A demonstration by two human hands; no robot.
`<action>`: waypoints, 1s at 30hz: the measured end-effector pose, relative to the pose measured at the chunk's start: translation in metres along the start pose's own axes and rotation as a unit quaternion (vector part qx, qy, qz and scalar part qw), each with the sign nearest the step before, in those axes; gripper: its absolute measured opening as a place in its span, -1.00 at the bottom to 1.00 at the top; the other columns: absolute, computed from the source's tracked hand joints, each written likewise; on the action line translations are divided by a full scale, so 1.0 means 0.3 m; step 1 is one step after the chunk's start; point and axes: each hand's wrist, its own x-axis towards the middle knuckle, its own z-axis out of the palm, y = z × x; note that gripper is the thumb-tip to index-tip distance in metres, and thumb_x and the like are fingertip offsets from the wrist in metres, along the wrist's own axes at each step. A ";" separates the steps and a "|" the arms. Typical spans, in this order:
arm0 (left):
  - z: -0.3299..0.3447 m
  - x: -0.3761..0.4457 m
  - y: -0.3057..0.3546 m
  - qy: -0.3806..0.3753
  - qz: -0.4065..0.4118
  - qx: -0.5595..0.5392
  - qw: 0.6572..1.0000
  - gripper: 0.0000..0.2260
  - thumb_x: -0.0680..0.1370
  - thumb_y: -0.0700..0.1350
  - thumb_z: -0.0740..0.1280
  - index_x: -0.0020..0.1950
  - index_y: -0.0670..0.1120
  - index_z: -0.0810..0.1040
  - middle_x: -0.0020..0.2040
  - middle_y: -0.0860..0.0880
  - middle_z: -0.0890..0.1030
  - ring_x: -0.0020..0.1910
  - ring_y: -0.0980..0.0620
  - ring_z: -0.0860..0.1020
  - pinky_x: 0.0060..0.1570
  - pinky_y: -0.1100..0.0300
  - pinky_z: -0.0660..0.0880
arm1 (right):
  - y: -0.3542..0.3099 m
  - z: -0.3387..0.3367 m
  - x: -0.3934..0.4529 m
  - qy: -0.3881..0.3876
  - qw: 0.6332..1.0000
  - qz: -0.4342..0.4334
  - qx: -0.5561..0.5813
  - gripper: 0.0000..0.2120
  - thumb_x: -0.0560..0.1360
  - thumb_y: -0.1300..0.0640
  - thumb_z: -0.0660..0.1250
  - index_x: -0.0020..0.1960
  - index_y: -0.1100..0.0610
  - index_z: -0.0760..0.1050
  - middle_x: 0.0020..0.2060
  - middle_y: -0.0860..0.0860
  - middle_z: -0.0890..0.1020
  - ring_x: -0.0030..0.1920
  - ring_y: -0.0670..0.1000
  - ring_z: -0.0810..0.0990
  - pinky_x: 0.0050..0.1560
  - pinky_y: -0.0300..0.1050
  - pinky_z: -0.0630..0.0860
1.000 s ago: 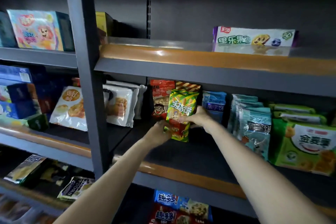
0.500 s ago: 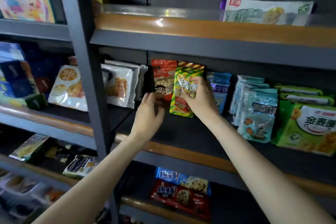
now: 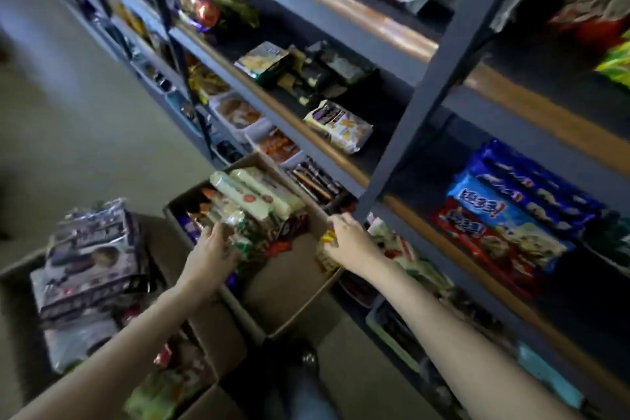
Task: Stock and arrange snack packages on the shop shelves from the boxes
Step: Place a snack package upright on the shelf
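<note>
A grey floor (image 3: 85,119) runs alongside tall dark metal shelves (image 3: 439,54) with wood-coloured front strips. On the shelves lie snack packages: a pale biscuit pack (image 3: 338,126) near the front edge of a middle shelf, and blue and red packs (image 3: 501,215) stacked on the shelf to the right of the upright post. The lowest shelf carries trays of small wrapped snacks (image 3: 272,143).

An open cardboard box (image 3: 293,286) stands on the floor against the shelf front, packed with snack packages, among them long pale green packs (image 3: 252,196) lying across the top. To its left a second box (image 3: 20,286) holds grey-purple packs (image 3: 92,256) piled high.

Both bare arms reach down and forward. The left hand (image 3: 213,251) is inside the cardboard box with its fingers curled down onto a green-and-white package (image 3: 245,232); blur hides whether they actually grip it. The right hand (image 3: 347,240) rests on the box's right rim, fingers bent over a small yellow packet (image 3: 328,238); whether it pinches the packet or only the rim cannot be told.
</note>
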 end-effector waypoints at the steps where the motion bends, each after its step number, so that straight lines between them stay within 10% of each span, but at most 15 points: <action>1: 0.014 -0.006 -0.066 -0.025 -0.035 0.012 0.999 -0.67 0.50 -0.24 0.31 0.25 -0.26 0.40 0.14 -0.25 0.45 0.15 -0.27 0.45 0.08 -0.01 0.36 | 0.033 0.060 0.043 -0.031 0.999 0.035 -0.005 -0.57 0.60 0.12 0.18 0.42 0.19 0.19 0.39 0.13 0.23 0.35 0.14 0.30 0.17 -0.05 0.36; 10: 0.182 0.245 -0.126 -0.192 -0.051 0.071 0.978 -0.54 0.52 -0.19 0.25 0.40 -0.18 0.23 0.34 -0.18 0.38 0.30 -0.17 0.38 0.25 0.04 0.35 | 0.201 0.439 0.485 -0.071 0.970 0.230 0.023 -0.35 0.58 0.24 0.23 0.52 0.26 -0.07 0.52 0.16 -0.05 0.48 0.16 0.09 0.37 -0.03 0.19; 16: 0.303 0.257 -0.212 -0.250 -0.063 0.087 0.962 -0.53 0.52 -0.23 0.23 0.42 -0.16 0.22 0.32 -0.14 0.38 0.29 -0.12 0.39 0.26 0.07 0.36 | 0.313 0.613 0.627 -0.021 0.964 0.249 -0.086 -0.55 0.64 0.05 -0.01 0.50 0.15 0.09 0.46 0.17 0.18 0.44 0.23 0.19 0.43 0.16 0.11; 23: 0.280 0.289 -0.215 -0.255 -0.062 0.103 0.959 -0.46 0.53 -0.24 0.24 0.47 -0.15 0.14 0.39 -0.18 0.32 0.31 -0.13 0.39 0.23 0.11 0.35 | 0.223 0.547 0.614 -0.120 0.978 0.156 -0.073 -0.38 0.49 0.16 0.34 0.45 0.15 0.10 0.27 0.23 0.45 0.30 0.23 0.37 0.16 0.02 0.42; 30: -0.008 0.267 -0.040 -0.363 0.056 0.054 0.929 -0.17 0.40 -0.05 0.48 0.52 0.08 0.04 0.46 -0.04 0.23 0.38 -0.08 0.33 0.29 -0.09 0.39 | -0.094 -0.010 0.319 -0.214 0.972 -0.075 0.053 -0.35 0.41 0.17 0.46 0.39 0.00 0.22 0.22 0.01 0.44 0.15 0.02 0.48 0.11 -0.03 0.52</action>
